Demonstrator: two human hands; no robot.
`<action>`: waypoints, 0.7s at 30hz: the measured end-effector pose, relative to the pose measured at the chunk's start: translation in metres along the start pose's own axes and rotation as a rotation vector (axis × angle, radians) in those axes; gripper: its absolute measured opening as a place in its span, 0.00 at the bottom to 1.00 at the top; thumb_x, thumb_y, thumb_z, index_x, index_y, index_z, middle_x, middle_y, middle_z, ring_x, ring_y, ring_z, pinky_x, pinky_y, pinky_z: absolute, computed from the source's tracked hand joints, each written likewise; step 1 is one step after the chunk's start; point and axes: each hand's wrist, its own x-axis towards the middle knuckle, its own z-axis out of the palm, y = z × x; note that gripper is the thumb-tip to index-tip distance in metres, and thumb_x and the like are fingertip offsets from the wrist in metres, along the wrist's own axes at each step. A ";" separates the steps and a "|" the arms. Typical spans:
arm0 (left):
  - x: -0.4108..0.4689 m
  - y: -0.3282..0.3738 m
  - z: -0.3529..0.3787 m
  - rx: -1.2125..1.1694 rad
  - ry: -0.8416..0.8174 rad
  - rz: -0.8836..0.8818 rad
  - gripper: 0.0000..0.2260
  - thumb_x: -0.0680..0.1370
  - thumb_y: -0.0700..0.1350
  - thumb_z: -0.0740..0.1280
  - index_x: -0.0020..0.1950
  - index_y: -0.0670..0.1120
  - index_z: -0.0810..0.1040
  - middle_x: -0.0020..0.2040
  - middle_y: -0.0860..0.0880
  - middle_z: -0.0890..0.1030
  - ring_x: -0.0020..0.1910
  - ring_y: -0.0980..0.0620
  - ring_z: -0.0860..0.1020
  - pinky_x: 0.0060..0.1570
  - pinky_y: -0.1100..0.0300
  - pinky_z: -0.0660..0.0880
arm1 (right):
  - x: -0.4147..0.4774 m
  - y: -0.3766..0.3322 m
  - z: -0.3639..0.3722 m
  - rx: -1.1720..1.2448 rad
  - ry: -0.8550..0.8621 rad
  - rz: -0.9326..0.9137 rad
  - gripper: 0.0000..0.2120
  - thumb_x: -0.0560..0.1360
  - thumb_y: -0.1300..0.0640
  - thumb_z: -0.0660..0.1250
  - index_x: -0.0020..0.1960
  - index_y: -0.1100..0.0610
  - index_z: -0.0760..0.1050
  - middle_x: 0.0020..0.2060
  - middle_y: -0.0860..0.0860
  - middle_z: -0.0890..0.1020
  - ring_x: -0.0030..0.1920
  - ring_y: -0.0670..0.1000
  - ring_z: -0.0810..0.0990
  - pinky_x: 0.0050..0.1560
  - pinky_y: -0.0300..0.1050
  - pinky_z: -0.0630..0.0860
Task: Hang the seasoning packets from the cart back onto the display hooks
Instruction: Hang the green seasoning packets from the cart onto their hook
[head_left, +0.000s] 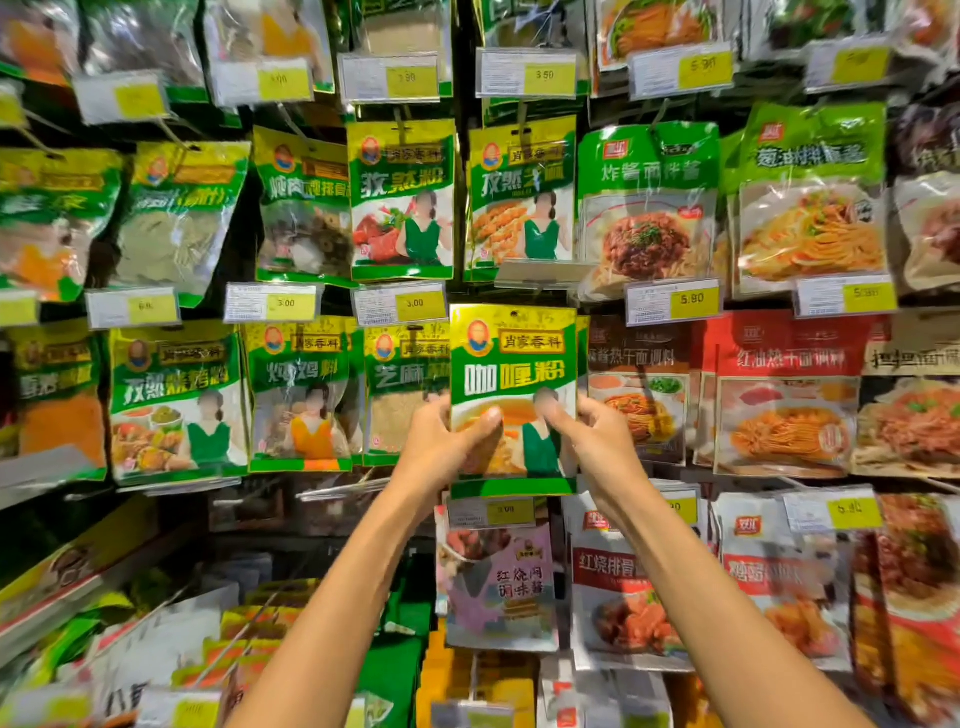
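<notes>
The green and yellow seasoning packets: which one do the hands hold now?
The curry powder packet in the middle row. The left hand and right hand pinch its sides; the other packets hang untouched.

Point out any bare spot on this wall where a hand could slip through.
One dark gap below the green packets, left of the pink packet, where empty hooks stick out. Everywhere else packets overlap edge to edge, especially right of the curry packet.
</notes>
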 end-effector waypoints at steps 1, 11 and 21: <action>0.005 0.003 -0.004 0.149 0.102 0.088 0.04 0.76 0.43 0.69 0.50 0.45 0.78 0.44 0.52 0.83 0.39 0.61 0.80 0.37 0.74 0.72 | 0.001 0.002 -0.003 0.016 0.021 0.024 0.09 0.76 0.57 0.68 0.54 0.60 0.79 0.43 0.50 0.84 0.42 0.47 0.82 0.37 0.37 0.79; 0.073 0.022 -0.051 1.226 0.534 0.713 0.20 0.81 0.46 0.58 0.71 0.39 0.67 0.68 0.38 0.70 0.65 0.38 0.70 0.66 0.46 0.64 | 0.026 0.005 -0.019 -0.002 0.134 0.056 0.15 0.75 0.55 0.70 0.33 0.58 0.71 0.25 0.47 0.76 0.26 0.42 0.75 0.28 0.34 0.69; 0.090 0.010 -0.061 1.313 0.434 0.735 0.18 0.80 0.43 0.61 0.68 0.37 0.68 0.63 0.37 0.73 0.63 0.38 0.70 0.68 0.45 0.64 | 0.044 0.010 -0.015 0.008 0.165 0.112 0.16 0.73 0.54 0.71 0.32 0.59 0.71 0.30 0.53 0.75 0.35 0.52 0.76 0.38 0.49 0.71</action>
